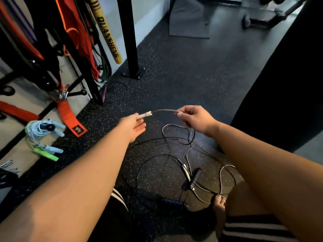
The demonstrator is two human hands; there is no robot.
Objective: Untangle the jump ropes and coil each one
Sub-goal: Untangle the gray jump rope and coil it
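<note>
Fingers (181, 114) of right hand (196, 120) pinch grey rope (165, 110), left hand (133, 124) grips its white handle (144, 115); near tangle (187, 154) unsorted, coiling apparently not begun.

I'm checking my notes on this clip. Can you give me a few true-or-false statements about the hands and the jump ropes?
1. The left hand holds a white handle. True.
2. The right hand holds nothing. False: it pinches the grey rope that runs from that handle.
3. Every rope on the floor is coiled. False: a tangle of black and grey ropes lies loose below the hands.
4. A light blue rope bundle lies at the left, next to a green handle. True.
</note>
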